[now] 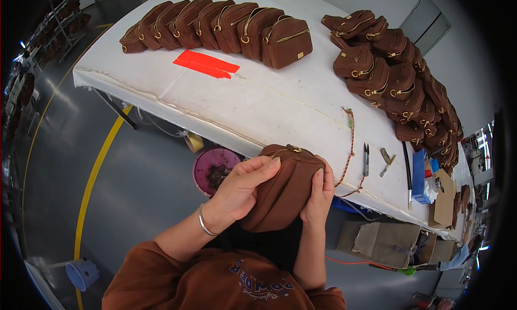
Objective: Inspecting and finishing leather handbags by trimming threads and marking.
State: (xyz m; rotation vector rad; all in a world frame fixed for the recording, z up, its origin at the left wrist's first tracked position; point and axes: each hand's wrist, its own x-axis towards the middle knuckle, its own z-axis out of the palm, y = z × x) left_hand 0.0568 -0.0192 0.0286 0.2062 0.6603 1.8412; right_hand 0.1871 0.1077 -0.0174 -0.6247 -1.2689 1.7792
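Brown zip bag (pixel 285 189) is up in both hands, in front of the torso at the counter's near edge; can't tell if it touches the edge. L hand (pixel 237 191) grips its L side, thumb pressed by the gold-tone zip, silver bangle on that wrist; R hand (pixel 318 197) grasps the R side, thumb on the bag's face. So both sets of fingers are closed on the bag, nothing else in them. Metal ring at bag's top end. On the white counter (pixel 269 100), just R of the bag: twisted cord (pixel 353 143), then dark snips (pixel 366 159), a couple of small tools (pixel 386 162), a long black-handled brush (pixel 407 172) & blue box (pixel 420 178) w/ odds & ends. Far L: row of similar bags (pixel 215 27) stood side by side, red flat pieces (pixel 207 64) near them. Far R: heaped similar bags (pixel 401 89). On the floor: purple tub (pixel 200 169) w/ dark scraps, blue bucket (pixel 82 275) lower L, nr a yellow line (pixel 89 197).
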